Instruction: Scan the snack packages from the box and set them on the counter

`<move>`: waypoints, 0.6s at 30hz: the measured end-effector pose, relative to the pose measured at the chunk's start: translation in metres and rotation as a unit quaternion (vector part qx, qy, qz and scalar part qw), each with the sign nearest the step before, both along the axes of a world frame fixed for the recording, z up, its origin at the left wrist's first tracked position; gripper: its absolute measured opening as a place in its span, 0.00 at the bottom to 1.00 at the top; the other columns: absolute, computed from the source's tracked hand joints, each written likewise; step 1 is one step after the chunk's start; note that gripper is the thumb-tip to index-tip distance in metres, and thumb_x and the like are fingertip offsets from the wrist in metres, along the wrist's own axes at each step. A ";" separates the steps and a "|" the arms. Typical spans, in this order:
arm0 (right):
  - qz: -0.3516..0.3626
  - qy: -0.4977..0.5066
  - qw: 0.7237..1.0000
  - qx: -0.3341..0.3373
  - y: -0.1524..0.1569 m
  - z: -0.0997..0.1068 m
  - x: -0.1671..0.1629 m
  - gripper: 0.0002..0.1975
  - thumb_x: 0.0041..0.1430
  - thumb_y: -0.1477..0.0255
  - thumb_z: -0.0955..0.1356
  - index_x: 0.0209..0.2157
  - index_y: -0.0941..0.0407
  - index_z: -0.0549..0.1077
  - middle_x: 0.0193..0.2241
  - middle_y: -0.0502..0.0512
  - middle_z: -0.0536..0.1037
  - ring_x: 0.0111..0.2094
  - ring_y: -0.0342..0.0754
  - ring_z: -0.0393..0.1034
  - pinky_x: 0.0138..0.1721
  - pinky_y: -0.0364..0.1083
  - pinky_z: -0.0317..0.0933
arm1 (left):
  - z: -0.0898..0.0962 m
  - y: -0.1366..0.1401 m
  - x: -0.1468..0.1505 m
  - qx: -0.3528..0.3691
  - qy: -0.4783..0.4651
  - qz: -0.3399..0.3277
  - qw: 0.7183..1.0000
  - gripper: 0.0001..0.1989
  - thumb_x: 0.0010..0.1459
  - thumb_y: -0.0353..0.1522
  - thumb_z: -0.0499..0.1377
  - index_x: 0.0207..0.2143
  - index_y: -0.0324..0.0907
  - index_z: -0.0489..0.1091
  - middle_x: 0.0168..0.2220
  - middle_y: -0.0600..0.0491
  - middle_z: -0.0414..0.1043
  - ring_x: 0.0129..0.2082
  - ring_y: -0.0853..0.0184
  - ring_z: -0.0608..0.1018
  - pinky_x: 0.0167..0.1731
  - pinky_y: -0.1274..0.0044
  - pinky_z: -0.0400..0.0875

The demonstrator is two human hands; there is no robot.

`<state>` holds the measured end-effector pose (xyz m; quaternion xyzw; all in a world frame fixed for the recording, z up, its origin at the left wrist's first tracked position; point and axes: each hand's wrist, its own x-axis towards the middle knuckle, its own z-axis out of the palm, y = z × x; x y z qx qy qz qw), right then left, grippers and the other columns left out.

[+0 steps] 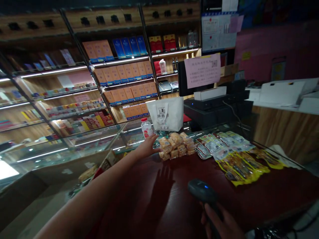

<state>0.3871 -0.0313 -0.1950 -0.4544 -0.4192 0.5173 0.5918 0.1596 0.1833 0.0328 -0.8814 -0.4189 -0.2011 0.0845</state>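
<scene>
My left hand [149, 146] stretches across the dark red table with its fingers apart, holding nothing I can see. It is beside a stack of clear-wrapped brown snack packs [175, 145] and close to a bottle with a red cap [146, 127]; I cannot tell whether it touches either. In the lower right, my right hand [219, 219] is wrapped round the handle of a dark barcode scanner [203, 191] showing a blue light. Right of the stack lie several flat silver-and-green packets [221, 142] and yellow-edged clear packets [243, 166].
A white paper bag [165, 114] stands behind the snack packs. At the back right is a monitor with a pink notice [203, 70]. An open cardboard box [47, 176] sits on the left. Lit shelves of boxes [124, 74] line the wall behind a glass counter.
</scene>
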 end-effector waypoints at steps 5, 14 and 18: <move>0.017 0.015 0.999 0.024 0.005 -0.005 -0.001 0.36 0.48 0.35 0.64 0.29 0.57 0.70 0.14 0.49 0.70 0.14 0.42 0.62 0.17 0.40 0.56 | -0.014 0.033 0.027 -0.063 -0.027 0.020 0.997 0.48 0.38 0.42 0.71 0.61 0.35 0.60 0.63 0.32 0.60 0.62 0.42 0.64 0.60 0.58 0.57; 0.036 0.028 0.997 0.069 0.008 -0.010 0.000 0.33 0.53 0.39 0.65 0.32 0.58 0.70 0.19 0.48 0.72 0.16 0.41 0.64 0.17 0.39 0.58 | -0.027 0.038 0.029 -0.015 -0.102 0.048 0.994 0.47 0.43 0.39 0.67 0.63 0.34 0.55 0.53 0.36 0.68 0.52 0.49 0.72 0.53 0.61 0.65; 0.020 0.022 0.997 0.066 0.007 -0.008 0.001 0.33 0.53 0.39 0.64 0.34 0.58 0.70 0.19 0.49 0.73 0.15 0.42 0.63 0.17 0.39 0.57 | -0.047 -0.005 0.032 0.028 -0.250 0.015 0.968 0.48 0.43 0.40 0.67 0.64 0.35 0.53 0.50 0.41 0.67 0.49 0.54 0.72 0.53 0.63 0.66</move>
